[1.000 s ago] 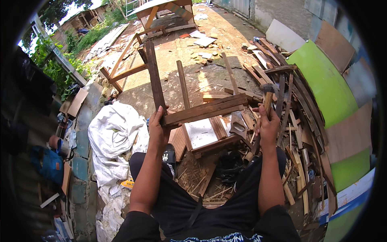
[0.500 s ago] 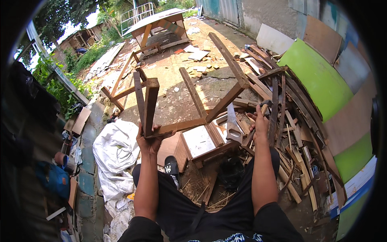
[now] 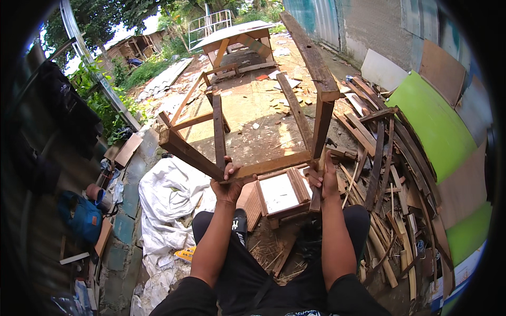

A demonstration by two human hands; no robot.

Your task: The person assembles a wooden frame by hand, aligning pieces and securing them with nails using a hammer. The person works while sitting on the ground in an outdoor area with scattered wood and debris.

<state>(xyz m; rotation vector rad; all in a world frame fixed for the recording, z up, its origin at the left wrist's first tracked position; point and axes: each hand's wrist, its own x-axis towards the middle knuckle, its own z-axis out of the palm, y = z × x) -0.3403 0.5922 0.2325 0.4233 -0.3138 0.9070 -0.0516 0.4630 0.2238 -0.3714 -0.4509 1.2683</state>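
A brown wooden frame [image 3: 274, 165], made of a crosspiece with long legs pointing away from me, is held up before my knees. My left hand [image 3: 227, 185] grips its near left corner, fingers wrapped round the wood. At the right corner, my right hand [image 3: 327, 181] is closed round a hammer [image 3: 323, 158], its dark head just above my fingers and its lower part largely hidden. That hand is close against the frame; whether it also grips it is unclear. Below the crosspiece sits a small wooden piece with white panels [image 3: 279, 193].
White sacking [image 3: 171, 192] lies to my left, with a yellow-handled tool [image 3: 185, 254] on it. Scrap wood [image 3: 387, 210] piles up on my right beside green boards [image 3: 427, 126]. Another wooden frame [image 3: 192, 121] and a white-topped table [image 3: 237, 37] stand farther off.
The wooden frame has tilted, its right leg rising nearer to me. My right hand has moved with the hammer to the frame's right corner. The saw seen earlier is now hidden. The view has shifted left.
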